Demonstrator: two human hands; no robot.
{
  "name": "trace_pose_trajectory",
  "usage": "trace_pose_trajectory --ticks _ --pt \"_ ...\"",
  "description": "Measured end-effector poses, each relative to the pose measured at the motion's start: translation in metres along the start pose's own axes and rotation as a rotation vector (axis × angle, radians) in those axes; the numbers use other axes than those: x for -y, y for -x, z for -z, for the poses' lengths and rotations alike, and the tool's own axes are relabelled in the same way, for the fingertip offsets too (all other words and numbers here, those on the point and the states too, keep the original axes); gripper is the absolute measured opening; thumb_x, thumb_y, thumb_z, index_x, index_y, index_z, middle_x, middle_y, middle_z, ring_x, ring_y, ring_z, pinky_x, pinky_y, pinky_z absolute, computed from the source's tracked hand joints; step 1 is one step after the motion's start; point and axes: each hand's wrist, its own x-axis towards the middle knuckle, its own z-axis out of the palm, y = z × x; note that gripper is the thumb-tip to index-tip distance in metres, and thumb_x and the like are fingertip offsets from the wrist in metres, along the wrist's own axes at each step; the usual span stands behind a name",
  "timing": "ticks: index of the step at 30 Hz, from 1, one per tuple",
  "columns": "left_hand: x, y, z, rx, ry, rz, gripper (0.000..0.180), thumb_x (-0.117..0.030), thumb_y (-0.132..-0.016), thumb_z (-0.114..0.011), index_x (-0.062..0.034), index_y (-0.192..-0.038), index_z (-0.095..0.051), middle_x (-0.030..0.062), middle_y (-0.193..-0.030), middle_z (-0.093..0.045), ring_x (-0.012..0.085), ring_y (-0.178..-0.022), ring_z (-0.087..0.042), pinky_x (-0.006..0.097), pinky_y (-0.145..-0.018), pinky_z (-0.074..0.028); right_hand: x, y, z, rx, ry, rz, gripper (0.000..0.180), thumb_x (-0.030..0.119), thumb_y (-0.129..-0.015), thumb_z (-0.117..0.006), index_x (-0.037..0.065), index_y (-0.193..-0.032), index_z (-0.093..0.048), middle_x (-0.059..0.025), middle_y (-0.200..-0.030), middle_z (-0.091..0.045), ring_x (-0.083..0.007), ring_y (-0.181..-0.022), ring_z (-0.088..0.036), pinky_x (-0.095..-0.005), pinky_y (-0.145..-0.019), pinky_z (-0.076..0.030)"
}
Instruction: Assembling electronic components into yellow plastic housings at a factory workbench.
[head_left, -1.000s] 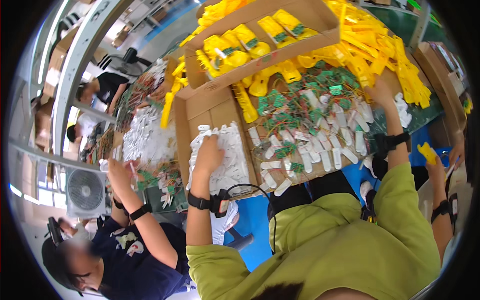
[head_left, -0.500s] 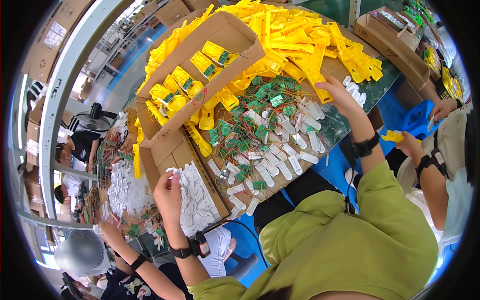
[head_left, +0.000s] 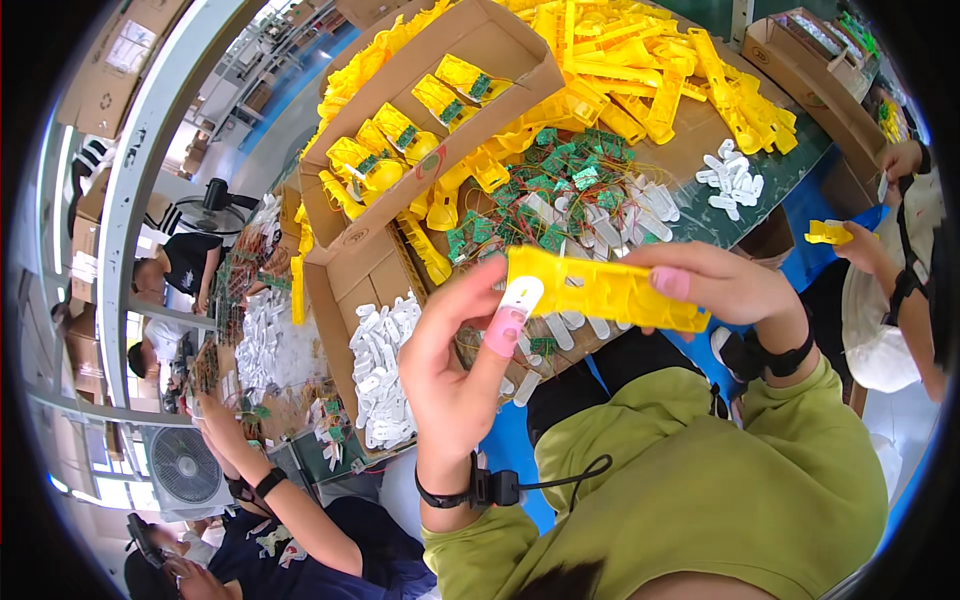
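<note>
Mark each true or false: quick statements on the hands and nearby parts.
1. The right hand grips a yellow part. True.
2. The left hand holds a green board. False: it holds a small white piece.
3. More white pieces lie in a cardboard box. True.
4. The upper box contains only white pieces. False: it contains yellow parts with green boards.
5. Both wrists are bare. False: each wears a black band.

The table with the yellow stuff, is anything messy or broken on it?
The thin wires look messy, tangled among green circuit boards. Some white pieces lie loose at the right, apart from similar ones in the cardboard box. Nothing looks clearly broken.
</note>
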Motion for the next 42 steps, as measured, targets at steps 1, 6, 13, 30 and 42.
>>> trace_pose_trajectory --ticks 1,6,13,30,42 --pt "-0.002 -0.002 0.004 0.051 -0.278 -0.212 0.033 -0.001 -0.076 -0.057 0.0004 -0.107 -0.048 0.0083 -0.085 -0.058 0.0111 -0.076 -0.054 0.024 -0.070 -0.044 -0.001 0.000 0.000 0.055 0.002 0.025 0.042 0.029 -0.090 -0.035 -0.003 -0.116 -0.041 -0.0103 -0.093 -0.056 -0.0142 -0.081 -0.054 -0.0258 -0.068 -0.044" --pt "-0.012 -0.005 -0.022 -0.137 -0.065 -0.190 0.022 -0.001 -0.073 -0.060 0.0018 -0.094 -0.056 0.0087 -0.082 -0.057 0.0143 -0.070 -0.055 0.026 -0.063 -0.045 0.013 -0.002 -0.003 0.200 0.143 0.020 0.041 0.024 -0.090 -0.034 -0.005 -0.118 -0.038 -0.0123 -0.101 -0.053 -0.0166 -0.091 -0.050 -0.0278 -0.078 -0.040" --pt "-0.008 -0.007 -0.013 0.172 -0.240 -0.281 0.020 0.001 -0.071 -0.060 -0.0029 -0.090 -0.058 0.0107 -0.078 -0.058 0.0204 -0.069 -0.056 0.027 -0.061 -0.045 0.010 -0.002 -0.002 0.264 -0.011 -0.033 0.041 0.028 -0.090 -0.034 -0.002 -0.117 -0.040 -0.0093 -0.087 -0.056 -0.0130 -0.072 -0.053 -0.0237 -0.060 -0.043" --pt "0.005 0.010 -0.002 0.573 -0.645 -0.268 0.021 -0.002 -0.069 -0.061 -0.0059 -0.089 -0.061 0.0079 -0.083 -0.061 0.0208 -0.070 -0.059 0.027 -0.059 -0.048 -0.013 -0.017 -0.006 0.385 0.221 0.217 0.038 0.031 -0.091 -0.031 -0.003 -0.100 -0.047 -0.0123 -0.081 -0.056 -0.0199 -0.072 -0.054 -0.0314 -0.066 -0.044" --pt "0.075 0.034 -0.010 0.818 -0.276 0.214 0.029 -0.024 -0.073 -0.064 -0.0012 -0.090 -0.057 0.0060 -0.070 -0.055 0.0118 -0.057 -0.047 0.023 -0.050 -0.038 -0.014 -0.036 0.020 0.301 0.725 0.040 0.040 0.036 -0.088 -0.031 0.002 -0.095 -0.049 -0.0153 -0.072 -0.057 -0.0302 -0.064 -0.055 -0.0366 -0.061 -0.044"
